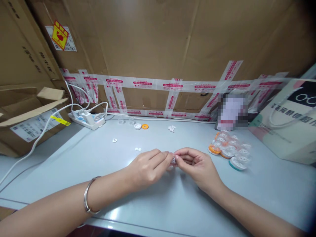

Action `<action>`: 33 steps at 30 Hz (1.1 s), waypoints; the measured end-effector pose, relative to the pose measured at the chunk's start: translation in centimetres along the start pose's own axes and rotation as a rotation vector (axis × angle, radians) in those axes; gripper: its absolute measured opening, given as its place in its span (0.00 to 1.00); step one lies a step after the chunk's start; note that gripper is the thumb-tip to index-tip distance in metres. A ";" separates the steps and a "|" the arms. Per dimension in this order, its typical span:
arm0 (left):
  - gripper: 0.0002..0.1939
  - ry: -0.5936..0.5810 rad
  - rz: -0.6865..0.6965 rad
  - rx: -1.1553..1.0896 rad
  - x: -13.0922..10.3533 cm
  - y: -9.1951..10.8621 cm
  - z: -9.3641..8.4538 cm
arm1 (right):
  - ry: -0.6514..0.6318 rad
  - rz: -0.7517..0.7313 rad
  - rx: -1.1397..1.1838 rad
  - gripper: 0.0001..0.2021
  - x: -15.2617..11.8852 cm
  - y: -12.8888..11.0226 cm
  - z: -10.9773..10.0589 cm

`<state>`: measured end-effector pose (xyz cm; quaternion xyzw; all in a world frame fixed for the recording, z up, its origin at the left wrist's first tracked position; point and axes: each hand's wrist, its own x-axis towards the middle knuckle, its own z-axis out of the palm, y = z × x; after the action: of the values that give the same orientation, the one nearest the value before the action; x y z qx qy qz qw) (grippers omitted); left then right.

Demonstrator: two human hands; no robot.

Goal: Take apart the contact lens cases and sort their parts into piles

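Pinching a small white-and-clear piece (173,160), we have our left hand (146,167) bunched on it from its left and our right hand (197,165), thumb and forefinger nearly together, gripping from its right, neither nearer; its long axis we cannot tell. Beyond it lies a white pile (172,128); well to its right, clear-topped discs (229,150).

Small clear-and-white plastic part (173,160) pinched between the fingers (182,164)
Mostly hidden, it shows white above transparent plastic, over the worktop's (153,204) middle; its tilt is unclear.
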<state>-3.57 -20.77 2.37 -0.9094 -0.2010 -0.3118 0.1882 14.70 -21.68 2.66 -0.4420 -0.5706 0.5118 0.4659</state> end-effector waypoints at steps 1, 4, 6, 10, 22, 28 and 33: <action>0.13 0.017 0.007 0.001 0.0 0.0 0.0 | 0.007 -0.002 0.005 0.09 0.0 0.0 0.0; 0.14 0.074 0.037 -0.010 0.1 0.0 -0.2 | 0.021 0.014 0.048 0.10 0.0 0.1 0.2; 0.13 0.083 0.040 -0.040 0.2 -0.1 -0.4 | 0.022 0.046 0.097 0.11 0.2 0.1 0.2; 0.11 0.069 -0.015 -0.096 0.3 -0.5 -0.4 | -0.032 0.132 0.201 0.13 0.5 -0.1 0.1; 0.06 0.144 -0.185 -0.257 0.0 -1.3 0.8 | 0.132 0.113 -0.038 0.15 4.3 1.6 -2.7; 0.08 0.007 -0.544 -0.543 -0.4 -2.2 1.3 | 0.344 -0.012 -0.505 0.12 9.4 3.7 -6.2; 0.08 -0.001 -0.712 -0.714 -0.3 -2.2 1.4 | 0.390 -0.027 -0.533 0.08 11.6 4.3 -6.3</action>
<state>-4.14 -18.29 1.65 -0.7923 -0.3796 -0.4055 -0.2527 18.94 -8.82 -0.45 -0.6302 -0.5906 0.2440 0.4410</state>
